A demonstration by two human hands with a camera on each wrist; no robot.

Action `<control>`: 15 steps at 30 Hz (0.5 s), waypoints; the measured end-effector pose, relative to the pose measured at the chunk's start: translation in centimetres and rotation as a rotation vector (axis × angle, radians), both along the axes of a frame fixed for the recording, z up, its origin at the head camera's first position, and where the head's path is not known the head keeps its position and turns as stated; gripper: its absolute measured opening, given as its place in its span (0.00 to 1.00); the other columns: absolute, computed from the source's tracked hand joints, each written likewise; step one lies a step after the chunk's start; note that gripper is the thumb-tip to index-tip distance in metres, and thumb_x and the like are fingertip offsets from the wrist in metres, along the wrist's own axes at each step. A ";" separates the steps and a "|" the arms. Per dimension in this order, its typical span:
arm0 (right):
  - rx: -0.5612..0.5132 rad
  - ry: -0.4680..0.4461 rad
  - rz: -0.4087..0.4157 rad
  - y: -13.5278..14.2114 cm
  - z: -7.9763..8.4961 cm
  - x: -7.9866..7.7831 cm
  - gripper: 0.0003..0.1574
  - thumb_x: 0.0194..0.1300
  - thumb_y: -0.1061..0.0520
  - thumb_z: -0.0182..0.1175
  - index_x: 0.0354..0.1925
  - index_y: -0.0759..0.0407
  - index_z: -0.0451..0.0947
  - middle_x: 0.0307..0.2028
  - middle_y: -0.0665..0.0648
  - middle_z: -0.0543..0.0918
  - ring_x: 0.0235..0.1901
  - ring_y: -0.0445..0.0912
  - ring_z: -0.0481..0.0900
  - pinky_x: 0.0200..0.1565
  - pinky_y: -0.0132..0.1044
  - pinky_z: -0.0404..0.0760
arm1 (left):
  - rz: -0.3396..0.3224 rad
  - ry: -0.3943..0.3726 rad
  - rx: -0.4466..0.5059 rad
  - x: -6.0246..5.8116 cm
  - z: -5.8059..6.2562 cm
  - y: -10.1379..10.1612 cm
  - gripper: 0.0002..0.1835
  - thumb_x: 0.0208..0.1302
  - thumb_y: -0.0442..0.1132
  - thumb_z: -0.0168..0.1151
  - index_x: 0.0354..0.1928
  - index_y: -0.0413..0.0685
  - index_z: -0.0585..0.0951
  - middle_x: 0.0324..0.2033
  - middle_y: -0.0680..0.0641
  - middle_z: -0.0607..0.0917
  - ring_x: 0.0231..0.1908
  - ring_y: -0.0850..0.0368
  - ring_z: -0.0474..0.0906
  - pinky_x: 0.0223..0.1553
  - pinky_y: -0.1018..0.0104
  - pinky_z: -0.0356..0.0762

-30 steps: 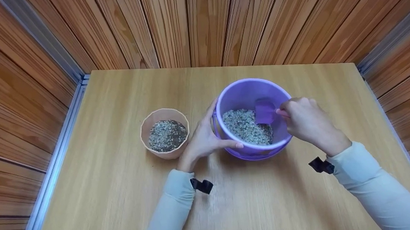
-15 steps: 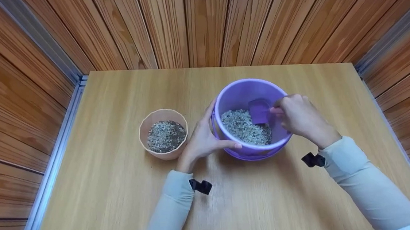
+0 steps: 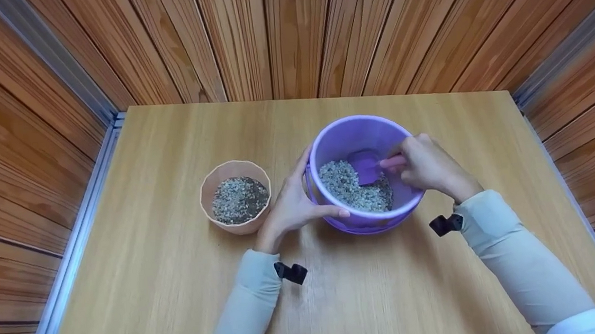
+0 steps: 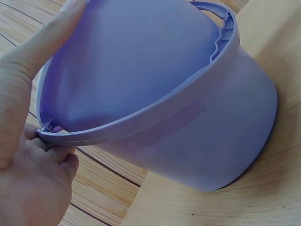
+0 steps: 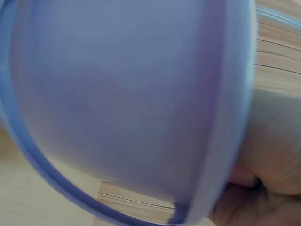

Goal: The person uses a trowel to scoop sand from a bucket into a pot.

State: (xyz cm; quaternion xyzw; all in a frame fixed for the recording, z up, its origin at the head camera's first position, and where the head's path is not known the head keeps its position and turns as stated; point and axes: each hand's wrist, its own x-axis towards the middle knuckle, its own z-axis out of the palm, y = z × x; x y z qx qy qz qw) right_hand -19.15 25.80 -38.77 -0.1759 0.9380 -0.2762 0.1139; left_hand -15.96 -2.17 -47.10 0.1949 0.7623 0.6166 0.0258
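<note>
A purple bucket (image 3: 351,139) stands on the table, holding pale gravel (image 3: 350,192) at its bottom. My left hand (image 3: 294,204) grips its left side, thumb along the front below the rim. In the left wrist view the fingers (image 4: 51,150) curl by the bucket's rim and handle. Reaching over the right rim, my right hand (image 3: 424,162) holds a small shovel by its pink handle. The shovel's purple blade (image 3: 365,167) is inside the bucket, its lower edge at the gravel. The bucket wall hides the blade in the right wrist view.
Left of the bucket, close to my left wrist, stands a peach flower pot (image 3: 224,175) with gravel and dark soil (image 3: 247,200) in it. Wood-panelled walls (image 3: 293,40) rise behind and beside the wooden table (image 3: 153,284).
My right hand has moved left and a little up in the head view, taking the shovel blade left and over the gravel. The left hand keeps its hold on the bucket.
</note>
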 end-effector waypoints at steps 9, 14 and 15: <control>-0.032 -0.010 0.021 -0.3 -0.6 0.1 0.26 0.48 0.81 0.56 0.46 0.72 0.85 0.42 0.65 0.88 0.42 0.58 0.88 0.35 0.40 0.88 | -0.007 -0.001 0.003 -0.1 0.0 0.1 0.77 0.31 0.52 0.90 0.82 0.57 0.47 0.78 0.50 0.58 0.76 0.56 0.52 0.76 0.52 0.47; -0.036 0.010 0.027 -0.4 -0.9 0.2 0.25 0.49 0.81 0.56 0.45 0.73 0.85 0.40 0.64 0.89 0.41 0.57 0.89 0.36 0.41 0.88 | -0.005 -0.008 0.002 -0.1 0.0 0.1 0.77 0.31 0.50 0.90 0.82 0.57 0.46 0.78 0.50 0.57 0.76 0.56 0.51 0.76 0.54 0.47; -0.044 0.003 0.023 -0.3 -1.0 0.2 0.25 0.49 0.82 0.56 0.45 0.73 0.85 0.40 0.64 0.89 0.41 0.57 0.89 0.36 0.41 0.88 | -0.002 -0.009 0.000 -0.1 0.0 0.1 0.77 0.31 0.50 0.90 0.82 0.57 0.47 0.78 0.50 0.57 0.76 0.56 0.51 0.76 0.53 0.47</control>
